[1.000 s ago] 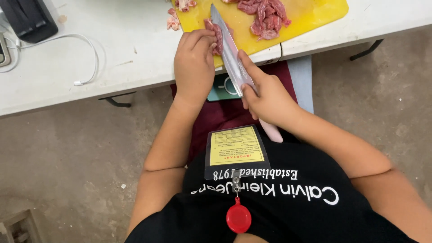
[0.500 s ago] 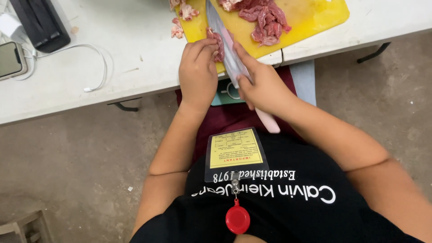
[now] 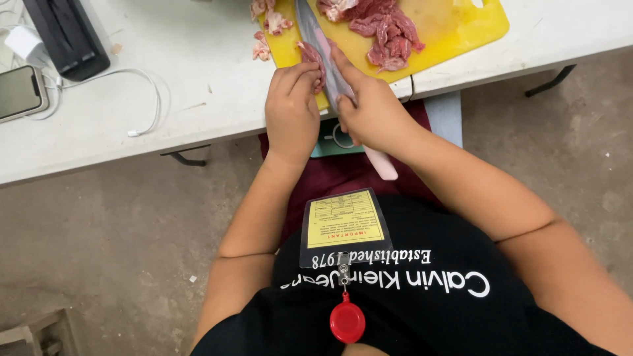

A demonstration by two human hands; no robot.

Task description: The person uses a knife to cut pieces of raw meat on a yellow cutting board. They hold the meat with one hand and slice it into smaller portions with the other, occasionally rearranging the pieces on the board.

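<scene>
1. Landmark: yellow cutting board point(image 3: 455, 29) lying on the white table point(image 3: 198, 99), at the table's near edge.
2. Right hand point(image 3: 372, 112) is closed around the pale handle of a large knife point(image 3: 323, 46), index finger stretched along the blade's spine. The blade runs up across the board's left part; the handle's end sticks out past the near edge, below the hand.
3. Left hand point(image 3: 291, 109) has its fingers curled down on a strip of raw meat point(image 3: 311, 56) at the board's near-left corner, just left of the blade and touching it or nearly so.
4. Done, as judged: a heap of cut red meat strips point(image 3: 386, 33) sits right of the blade, mid-board. Smaller pale-pink trimmings point(image 3: 267, 26) lie at the board's left edge, some on the table.
5. Left, as judged: the held piece appears not yet fully cut. Whether more uncut meat lies beyond the board's far side cannot be told; the view cuts it off.
6. Elsewhere, well left of the board: a phone point(image 3: 20, 92), a white cable point(image 3: 132, 99), a black device point(image 3: 66, 36).
</scene>
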